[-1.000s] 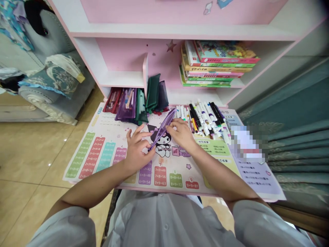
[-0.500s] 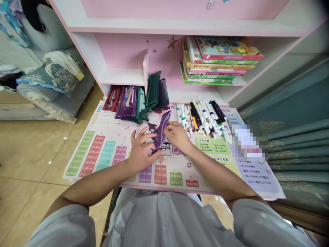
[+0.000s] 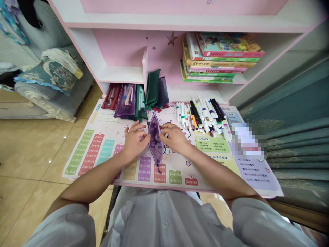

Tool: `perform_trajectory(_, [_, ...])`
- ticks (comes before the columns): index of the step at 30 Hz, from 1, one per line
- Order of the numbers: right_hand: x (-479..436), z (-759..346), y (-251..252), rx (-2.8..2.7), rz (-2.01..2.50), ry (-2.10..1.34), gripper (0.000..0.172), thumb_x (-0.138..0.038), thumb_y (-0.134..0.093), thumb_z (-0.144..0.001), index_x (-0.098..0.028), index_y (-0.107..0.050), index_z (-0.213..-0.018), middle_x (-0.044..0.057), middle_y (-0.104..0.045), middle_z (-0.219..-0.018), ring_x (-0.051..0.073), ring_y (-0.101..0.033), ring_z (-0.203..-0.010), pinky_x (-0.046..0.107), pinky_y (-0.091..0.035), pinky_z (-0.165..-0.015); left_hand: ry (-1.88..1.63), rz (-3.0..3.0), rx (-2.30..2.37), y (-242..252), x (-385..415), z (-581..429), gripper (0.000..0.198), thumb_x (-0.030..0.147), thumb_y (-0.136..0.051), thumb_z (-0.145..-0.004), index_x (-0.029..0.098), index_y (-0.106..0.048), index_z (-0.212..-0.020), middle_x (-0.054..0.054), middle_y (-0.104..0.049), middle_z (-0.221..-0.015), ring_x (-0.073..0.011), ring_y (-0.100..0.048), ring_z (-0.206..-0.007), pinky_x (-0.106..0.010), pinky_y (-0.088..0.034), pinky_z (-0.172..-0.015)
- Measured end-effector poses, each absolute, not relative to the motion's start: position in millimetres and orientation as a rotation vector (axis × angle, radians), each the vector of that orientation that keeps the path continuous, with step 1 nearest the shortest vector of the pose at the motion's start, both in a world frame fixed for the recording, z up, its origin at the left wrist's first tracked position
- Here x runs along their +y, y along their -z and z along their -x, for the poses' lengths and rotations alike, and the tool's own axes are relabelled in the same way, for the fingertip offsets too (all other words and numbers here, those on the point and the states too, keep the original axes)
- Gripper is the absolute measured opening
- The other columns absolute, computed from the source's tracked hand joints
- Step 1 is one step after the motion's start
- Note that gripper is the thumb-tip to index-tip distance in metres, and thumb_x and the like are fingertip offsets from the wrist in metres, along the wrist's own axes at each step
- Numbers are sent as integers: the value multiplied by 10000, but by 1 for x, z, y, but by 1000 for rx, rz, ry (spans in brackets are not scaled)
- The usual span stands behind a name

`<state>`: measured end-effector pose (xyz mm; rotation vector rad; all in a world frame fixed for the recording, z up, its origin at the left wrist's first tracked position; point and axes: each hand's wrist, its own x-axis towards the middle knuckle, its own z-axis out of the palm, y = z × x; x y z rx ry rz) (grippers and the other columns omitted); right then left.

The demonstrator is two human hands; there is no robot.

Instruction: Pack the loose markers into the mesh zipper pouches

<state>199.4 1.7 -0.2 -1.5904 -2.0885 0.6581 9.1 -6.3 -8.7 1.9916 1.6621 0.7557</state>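
A purple see-through pencil pouch point(image 3: 155, 142) lies lengthwise on the printed desk mat point(image 3: 102, 151), its mouth spread apart. My left hand point(image 3: 133, 140) pinches its left edge. My right hand point(image 3: 173, 137) pinches its right edge. Both hands pull the opening wide. Nothing shows inside the pouch. A heap of several coloured markers point(image 3: 203, 115) lies just beyond my right hand.
More pouches, red, purple and green point(image 3: 136, 97), lean against the pink shelf divider point(image 3: 144, 68). A stack of books point(image 3: 216, 58) fills the right shelf. A sofa with cushions point(image 3: 48, 79) stands at the left, a teal curtain point(image 3: 295, 130) at the right.
The pouch has turned from slanting up-right to pointing straight away from me, and slid nearer to me. Its mouth, closed before, now stands open between my hands.
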Motion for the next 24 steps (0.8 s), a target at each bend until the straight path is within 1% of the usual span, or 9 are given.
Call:
perform_trajectory(2, [3,-201,1,-2103,1586,-654,232,-194,-594,-825,-213,-623,-595,78,-725,-1122,266,-630,-1128,445,-463,-1022,-786,-1966,1645,12,-4,-8,259,286,-623,-798,221,-602,-548,-45,-712,-1230,-337,-477,-1389,-687,-259,-1155])
perform_trajectory(7, [3,-203,-3,-2131,1606,-665,229,-198,-600,-826,-215,-634,-600,84,-726,-1123,270,-631,-1154,430,-467,-1023,-935,-1927,1549,26,5,-3,213,305,-667,-738,234,-628,-541,-59,-740,-1142,-333,-543,-1325,-583,-419,-1102])
perform_trajectory(9, [5,-206,-5,-2132,1595,-682,244,-260,-627,-850,-218,-642,-610,81,-728,-1105,260,-639,-1129,418,-472,-1010,-943,-1909,1541,31,7,-2,207,318,-675,-737,236,-637,-551,-60,-739,-1144,-339,-542,-1324,-579,-436,-1087])
perform_trajectory(11, [10,-212,-5,-2108,1578,-668,293,-371,-642,-876,-223,-656,-623,76,-729,-1083,251,-649,-1080,415,-481,-986,-958,-1904,1532,32,7,-1,210,328,-678,-743,239,-642,-557,-58,-737,-1146,-338,-540,-1325,-576,-436,-1092])
perform_trajectory(13, [20,-222,-4,-2038,1629,-553,321,-430,-642,-883,-219,-678,-643,85,-723,-1089,260,-639,-1073,435,-480,-975,-988,-1906,1524,31,5,-1,218,333,-678,-753,239,-645,-559,-56,-733,-1161,-334,-534,-1332,-576,-421,-1108])
perform_trajectory(15, [32,-235,1,-1923,1771,-315,271,-377,-649,-874,-202,-704,-674,117,-704,-1147,307,-591,-1154,495,-453,-997,-1014,-1906,1517,28,2,-2,231,338,-675,-766,238,-646,-560,-56,-727,-1184,-336,-521,-1347,-586,-398,-1121])
perform_trajectory(17, [44,-249,7,-1830,1912,-74,201,-311,-652,-855,-179,-733,-728,151,-660,-1248,373,-488,-1291,575,-391,-1043,-1028,-1904,1510,25,0,-3,237,344,-672,-776,238,-650,-565,-58,-722,-1197,-340,-506,-1362,-603,-377,-1128])
perform_trajectory(19, [53,-261,13,-1782,2021,52,164,-267,-642,-841,-154,-756,-806,173,-613,-1328,402,-404,-1369,601,-337,-1084,-1022,-1897,1503,22,-2,-4,237,344,-670,-783,237,-650,-572,-61,-720,-1200,-342,-499,-1368,-613,-369,-1127])
perform_trajectory(24, [62,-270,23,-1825,2242,76,298,-297,-641,-826,-71,-756,-983,236,-524,-1428,455,-288,-1446,645,-260,-1128,-1005,-1901,1511,22,-2,-6,243,336,-672,-788,231,-633,-573,-69,-720,-1190,-342,-503,-1367,-616,-366,-1130])
